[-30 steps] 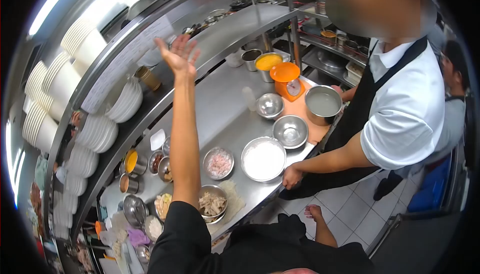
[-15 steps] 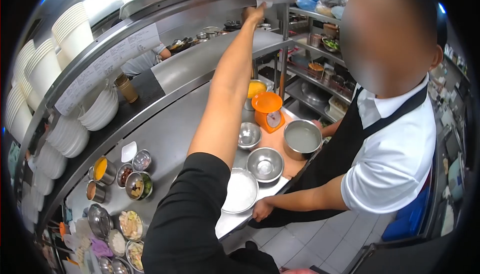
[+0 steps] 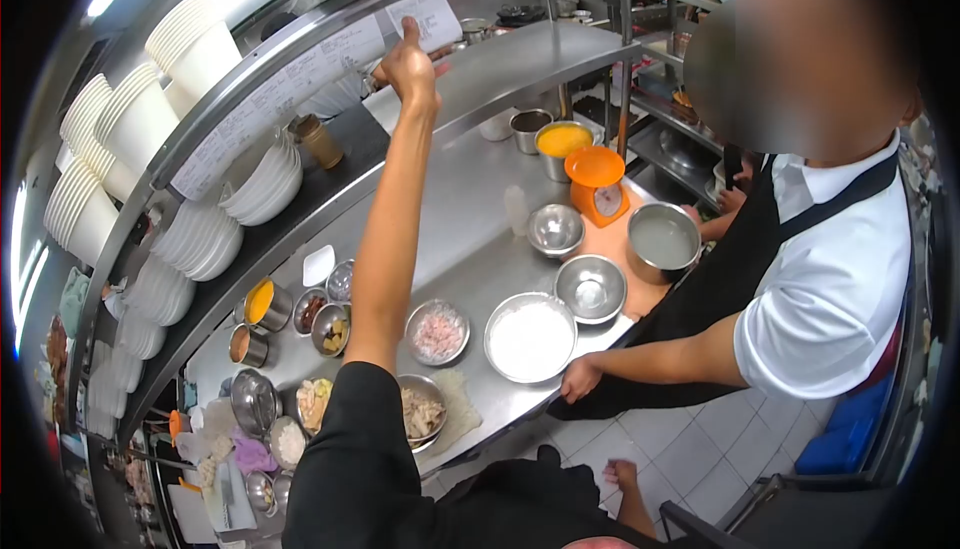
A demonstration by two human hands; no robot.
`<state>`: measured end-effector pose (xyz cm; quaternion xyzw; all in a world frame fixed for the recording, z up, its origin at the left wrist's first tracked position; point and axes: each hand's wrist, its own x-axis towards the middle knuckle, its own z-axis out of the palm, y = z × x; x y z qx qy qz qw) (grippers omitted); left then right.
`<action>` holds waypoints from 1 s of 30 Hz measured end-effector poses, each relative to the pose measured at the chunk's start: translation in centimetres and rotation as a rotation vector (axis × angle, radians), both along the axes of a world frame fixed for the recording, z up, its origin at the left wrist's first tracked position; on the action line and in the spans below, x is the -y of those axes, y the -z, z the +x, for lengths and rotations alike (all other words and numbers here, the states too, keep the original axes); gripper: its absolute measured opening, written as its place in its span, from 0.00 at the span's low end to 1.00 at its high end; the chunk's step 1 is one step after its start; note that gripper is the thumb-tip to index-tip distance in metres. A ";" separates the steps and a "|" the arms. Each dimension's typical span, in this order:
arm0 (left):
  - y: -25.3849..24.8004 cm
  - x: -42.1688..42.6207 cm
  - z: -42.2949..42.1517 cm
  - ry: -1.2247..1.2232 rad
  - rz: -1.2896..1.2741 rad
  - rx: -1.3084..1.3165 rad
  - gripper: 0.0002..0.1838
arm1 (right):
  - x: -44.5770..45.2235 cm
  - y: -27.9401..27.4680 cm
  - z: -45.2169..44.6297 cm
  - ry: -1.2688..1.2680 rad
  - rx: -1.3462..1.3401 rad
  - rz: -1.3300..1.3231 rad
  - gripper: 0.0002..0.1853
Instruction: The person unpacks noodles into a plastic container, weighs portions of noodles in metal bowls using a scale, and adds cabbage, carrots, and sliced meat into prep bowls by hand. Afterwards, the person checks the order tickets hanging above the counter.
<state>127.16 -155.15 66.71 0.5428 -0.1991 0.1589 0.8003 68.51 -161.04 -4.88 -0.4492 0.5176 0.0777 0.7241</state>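
Note:
My left hand (image 3: 410,71) is raised to the metal rail of the overhead shelf. Its thumb lies on the front of a white paper slip with print (image 3: 428,15), and its fingers are partly behind the slip. A row of other printed slips (image 3: 285,89) hangs along the same rail to the left. My right hand (image 3: 621,472) hangs low over the floor, away from the counter, with loosely bent fingers and nothing visible in it.
Bowls of cut food, a bowl of white powder (image 3: 531,337), steel bowls (image 3: 590,289) and an orange scale (image 3: 598,185) stand on the steel counter. Stacked white bowls (image 3: 200,239) and paper tubs (image 3: 190,34) line the shelf. A co-worker in a black apron (image 3: 700,299) stands at right.
My left hand has moved with the paper slip from the rail's far right end leftward, to beside the other slips. The view has shifted, and my right hand has come into sight.

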 end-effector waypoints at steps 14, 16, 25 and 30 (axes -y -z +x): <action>1.2 -5.1 -3.3 0.331 0.236 -0.044 0.42 | -3.3 -15.3 13.0 -1.096 0.262 -0.353 0.22; 2.6 -7.4 -5.7 0.359 0.316 -0.041 0.40 | -4.5 -25.2 15.7 -1.255 0.500 -0.650 0.18; 16.5 -30.5 -27.1 0.512 0.610 -0.223 0.31 | 5.4 -39.5 39.9 -0.088 0.918 -0.954 0.12; 25.2 -46.8 -41.8 0.015 0.808 -0.735 0.21 | 20.2 -33.6 48.6 0.404 0.445 -1.385 0.19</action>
